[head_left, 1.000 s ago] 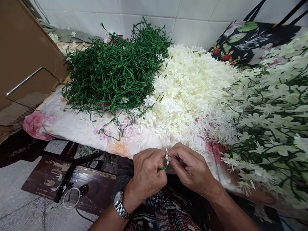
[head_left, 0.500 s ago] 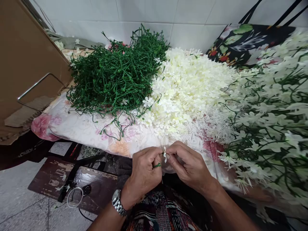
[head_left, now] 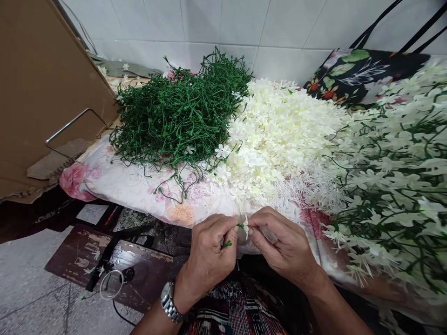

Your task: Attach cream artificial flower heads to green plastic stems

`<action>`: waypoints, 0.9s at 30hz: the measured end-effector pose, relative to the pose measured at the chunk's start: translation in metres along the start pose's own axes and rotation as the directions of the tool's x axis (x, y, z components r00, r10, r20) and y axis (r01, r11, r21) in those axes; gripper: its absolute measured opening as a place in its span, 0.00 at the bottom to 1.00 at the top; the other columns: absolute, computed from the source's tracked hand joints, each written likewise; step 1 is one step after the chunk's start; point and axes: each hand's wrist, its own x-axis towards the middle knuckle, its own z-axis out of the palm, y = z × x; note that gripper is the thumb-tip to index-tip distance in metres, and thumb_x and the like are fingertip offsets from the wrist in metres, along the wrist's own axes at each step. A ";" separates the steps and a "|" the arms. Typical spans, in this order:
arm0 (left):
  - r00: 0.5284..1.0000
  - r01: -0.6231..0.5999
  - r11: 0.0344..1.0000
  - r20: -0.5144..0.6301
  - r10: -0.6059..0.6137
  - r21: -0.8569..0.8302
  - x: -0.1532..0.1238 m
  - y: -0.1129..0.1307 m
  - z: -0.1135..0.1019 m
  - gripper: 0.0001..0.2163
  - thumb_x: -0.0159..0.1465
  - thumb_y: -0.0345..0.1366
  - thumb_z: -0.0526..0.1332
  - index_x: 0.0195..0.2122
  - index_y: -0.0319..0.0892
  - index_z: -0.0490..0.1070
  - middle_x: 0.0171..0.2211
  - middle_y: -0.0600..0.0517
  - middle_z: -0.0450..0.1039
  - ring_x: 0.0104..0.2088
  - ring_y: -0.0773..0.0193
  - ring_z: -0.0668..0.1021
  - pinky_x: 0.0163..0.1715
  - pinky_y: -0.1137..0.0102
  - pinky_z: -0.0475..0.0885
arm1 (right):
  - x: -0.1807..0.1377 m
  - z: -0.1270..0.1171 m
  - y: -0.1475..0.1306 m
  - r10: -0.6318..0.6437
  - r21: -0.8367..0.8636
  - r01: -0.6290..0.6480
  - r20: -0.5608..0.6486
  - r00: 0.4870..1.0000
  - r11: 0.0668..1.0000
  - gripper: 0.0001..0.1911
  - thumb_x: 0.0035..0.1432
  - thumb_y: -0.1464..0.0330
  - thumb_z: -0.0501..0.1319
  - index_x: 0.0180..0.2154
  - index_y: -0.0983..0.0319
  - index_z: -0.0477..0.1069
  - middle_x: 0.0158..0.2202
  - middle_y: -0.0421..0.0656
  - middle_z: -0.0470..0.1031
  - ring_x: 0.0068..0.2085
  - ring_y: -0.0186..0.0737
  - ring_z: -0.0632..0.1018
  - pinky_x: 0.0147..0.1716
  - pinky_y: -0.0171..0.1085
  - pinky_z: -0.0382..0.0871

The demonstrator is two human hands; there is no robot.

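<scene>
My left hand (head_left: 213,246) is closed on a green plastic stem (head_left: 226,244), whose ends poke out between the fingers. A small white artificial flower (head_left: 246,229) sits at the stem's tip, between both hands. The thumb and forefinger of my right hand (head_left: 284,251) pinch something thin at the flower's other side, too fine to name. Beyond my hands lie a heap of green stems (head_left: 174,116), a heap of white blossoms (head_left: 279,135) and thin white strands (head_left: 314,188). Flowers on green stems (head_left: 394,177) are piled at my right.
On the left stands a cardboard box (head_left: 49,88) near a bent metal handle (head_left: 70,125). A flower-print black bag (head_left: 363,77) leans against the tiled wall (head_left: 240,23). A worn brown wooden board (head_left: 139,265), with a pale ring (head_left: 111,284) on it, is at lower left.
The view has shifted slightly, so the heaps appear lower and further right. The flower between my hands has turned edge-on, with green showing behind it. My right fingertips sit slightly further from my left.
</scene>
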 end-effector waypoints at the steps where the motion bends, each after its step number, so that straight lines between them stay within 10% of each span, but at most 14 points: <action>1: 1.000 -0.014 1.000 -0.002 0.014 0.016 0.000 0.000 0.000 0.08 0.57 0.22 0.53 0.27 0.37 0.71 0.20 0.51 0.69 0.22 0.68 0.71 0.24 0.74 0.65 | 0.000 0.000 0.000 -0.006 -0.012 0.006 0.001 1.000 1.000 0.06 0.55 0.78 0.55 0.32 0.64 0.67 0.26 0.40 0.68 0.28 0.31 0.71 0.26 0.30 0.67; 27: 0.999 0.004 1.000 -0.032 -0.005 -0.026 0.005 -0.006 0.017 0.10 0.58 0.25 0.52 0.23 0.39 0.68 0.17 0.53 0.68 0.18 0.69 0.70 0.21 0.75 0.65 | -0.001 0.004 0.006 0.028 -0.075 -0.027 0.013 1.000 0.997 0.07 0.56 0.79 0.53 0.32 0.62 0.64 0.24 0.38 0.65 0.25 0.30 0.68 0.23 0.30 0.65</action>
